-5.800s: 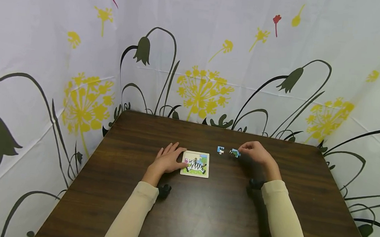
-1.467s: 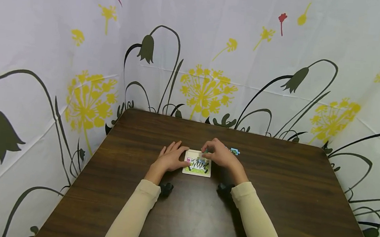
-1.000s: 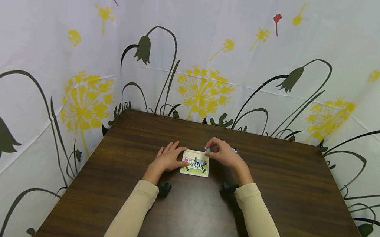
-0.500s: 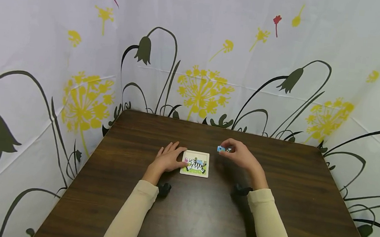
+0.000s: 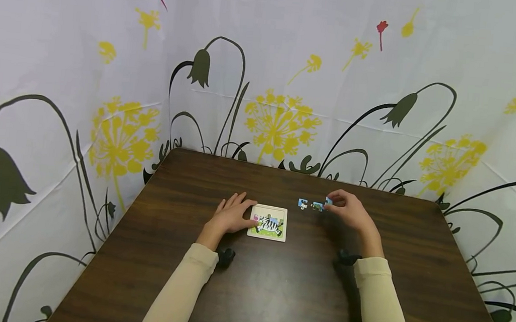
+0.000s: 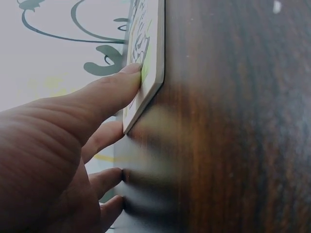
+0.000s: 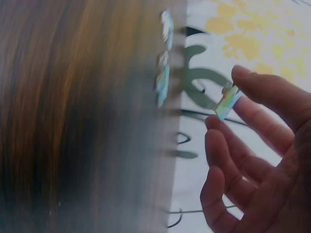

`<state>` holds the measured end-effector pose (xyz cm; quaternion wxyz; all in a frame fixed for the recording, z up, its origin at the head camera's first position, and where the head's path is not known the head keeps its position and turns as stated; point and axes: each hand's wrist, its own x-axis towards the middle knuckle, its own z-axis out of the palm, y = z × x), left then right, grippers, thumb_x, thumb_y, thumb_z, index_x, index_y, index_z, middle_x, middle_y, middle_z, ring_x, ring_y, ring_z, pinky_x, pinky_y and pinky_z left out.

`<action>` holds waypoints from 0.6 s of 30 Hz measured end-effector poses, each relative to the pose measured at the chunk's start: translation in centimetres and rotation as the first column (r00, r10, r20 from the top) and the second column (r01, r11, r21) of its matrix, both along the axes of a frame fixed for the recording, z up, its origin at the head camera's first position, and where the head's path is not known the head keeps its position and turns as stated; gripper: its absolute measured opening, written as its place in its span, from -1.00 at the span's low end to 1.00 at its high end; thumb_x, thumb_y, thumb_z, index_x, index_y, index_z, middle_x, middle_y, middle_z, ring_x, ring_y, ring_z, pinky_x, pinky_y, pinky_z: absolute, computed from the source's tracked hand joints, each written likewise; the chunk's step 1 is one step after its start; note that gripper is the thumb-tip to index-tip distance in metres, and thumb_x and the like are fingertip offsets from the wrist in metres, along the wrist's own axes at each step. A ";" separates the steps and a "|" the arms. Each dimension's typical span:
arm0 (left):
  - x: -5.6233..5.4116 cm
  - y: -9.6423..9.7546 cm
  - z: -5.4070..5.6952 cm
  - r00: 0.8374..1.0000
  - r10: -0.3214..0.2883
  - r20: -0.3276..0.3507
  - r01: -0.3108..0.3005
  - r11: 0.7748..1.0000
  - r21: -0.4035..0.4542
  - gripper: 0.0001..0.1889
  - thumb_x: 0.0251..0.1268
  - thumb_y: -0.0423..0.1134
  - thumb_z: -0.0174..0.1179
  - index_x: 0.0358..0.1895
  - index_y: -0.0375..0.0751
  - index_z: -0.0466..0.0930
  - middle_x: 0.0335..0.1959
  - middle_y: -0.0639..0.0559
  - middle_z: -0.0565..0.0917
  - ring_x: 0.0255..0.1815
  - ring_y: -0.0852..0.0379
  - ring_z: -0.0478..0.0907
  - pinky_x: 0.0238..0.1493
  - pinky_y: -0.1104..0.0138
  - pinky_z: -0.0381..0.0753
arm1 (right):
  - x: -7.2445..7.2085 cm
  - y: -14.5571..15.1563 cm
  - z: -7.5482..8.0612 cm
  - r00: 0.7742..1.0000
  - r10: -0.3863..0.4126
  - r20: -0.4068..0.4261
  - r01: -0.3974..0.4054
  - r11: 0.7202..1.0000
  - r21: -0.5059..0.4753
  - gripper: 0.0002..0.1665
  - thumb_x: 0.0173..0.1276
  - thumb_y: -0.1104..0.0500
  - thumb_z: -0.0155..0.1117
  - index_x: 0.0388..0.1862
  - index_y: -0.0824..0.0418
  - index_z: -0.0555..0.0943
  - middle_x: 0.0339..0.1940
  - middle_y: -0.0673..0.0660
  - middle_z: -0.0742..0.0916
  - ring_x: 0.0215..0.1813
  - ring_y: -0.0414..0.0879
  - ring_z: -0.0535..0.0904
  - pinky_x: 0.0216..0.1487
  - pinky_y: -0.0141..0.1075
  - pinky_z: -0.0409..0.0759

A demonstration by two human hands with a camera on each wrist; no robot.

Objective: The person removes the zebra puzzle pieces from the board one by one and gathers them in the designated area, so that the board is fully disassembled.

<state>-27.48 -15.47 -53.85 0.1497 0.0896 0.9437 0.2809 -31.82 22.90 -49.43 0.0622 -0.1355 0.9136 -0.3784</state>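
Note:
A square wooden puzzle tray [image 5: 266,238] with a zebra picture lies on the table, its upper strip showing bare wood. My left hand [image 5: 231,216] rests along its left side, thumb [image 6: 116,90] pressing on the picture and the other fingers spread, two tips on the tabletop. To the right, my right hand [image 5: 349,210] pinches a small blue and green puzzle piece [image 7: 227,103] between thumb and fingertips, raised over the table in the right wrist view. Just left of that hand lie two puzzle pieces, one blue and white [image 5: 302,204], one with green [image 5: 317,206].
The dark wooden table [image 5: 247,291] stretches around the tray. A white curtain [image 5: 296,22] printed with flowers hangs behind its far edge and at both sides. Black wrist cameras [image 5: 225,257] sit below the beige sleeves.
My right hand has lifted a puzzle piece out of the tray's upper right and carried it right, past the two loose pieces. My left hand stays at the tray.

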 end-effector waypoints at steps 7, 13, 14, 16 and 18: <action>0.9 0.0 1.3 1.000 -0.008 -0.010 0.008 1.000 -0.003 -0.23 0.47 0.16 0.37 0.66 0.11 0.35 0.82 -0.14 -0.01 0.84 -0.24 -0.20 0.77 -0.28 -0.27 | -0.8 1.5 -0.3 0.997 -0.028 0.073 0.016 0.988 0.155 -0.52 0.60 0.06 0.35 0.30 0.35 0.61 0.35 0.50 0.68 0.40 0.42 0.59 0.32 0.29 0.60; 0.5 0.0 1.0 1.000 0.001 -0.004 -0.002 1.000 -0.011 -0.20 0.47 0.16 0.36 0.69 0.11 0.32 0.83 -0.12 -0.05 0.85 -0.21 -0.23 0.77 -0.27 -0.29 | -1.6 2.2 -0.7 0.992 -0.067 0.108 0.034 0.959 0.282 -0.50 0.58 -0.01 0.36 0.31 0.28 0.62 0.38 0.46 0.68 0.37 0.39 0.62 0.32 0.33 0.56; 0.4 0.0 0.8 1.000 0.002 -0.006 -0.002 1.000 -0.008 -0.20 0.46 0.17 0.37 0.68 0.12 0.32 0.83 -0.12 -0.05 0.85 -0.22 -0.23 0.77 -0.28 -0.30 | -1.7 2.2 -0.8 0.992 -0.065 0.110 0.031 0.958 0.284 -0.51 0.58 -0.01 0.36 0.29 0.27 0.63 0.37 0.46 0.69 0.36 0.38 0.63 0.32 0.32 0.56; 0.2 -0.1 0.4 1.000 -0.001 -0.007 0.001 1.000 -0.008 -0.18 0.44 0.20 0.38 0.68 0.13 0.33 0.83 -0.12 -0.05 0.85 -0.22 -0.23 0.76 -0.29 -0.30 | -1.9 2.1 -1.0 0.992 -0.058 0.113 0.024 0.958 0.285 -0.52 0.57 0.00 0.38 0.27 0.27 0.64 0.34 0.46 0.70 0.33 0.37 0.64 0.30 0.30 0.58; 0.3 -0.1 0.6 1.000 -0.005 -0.002 0.005 1.000 -0.015 -0.18 0.45 0.20 0.37 0.69 0.13 0.32 0.83 -0.12 -0.05 0.85 -0.22 -0.23 0.77 -0.28 -0.29 | -2.0 2.0 -1.1 0.992 -0.048 0.113 0.014 0.959 0.284 -0.52 0.55 0.02 0.39 0.27 0.29 0.64 0.31 0.47 0.70 0.31 0.36 0.63 0.28 0.29 0.58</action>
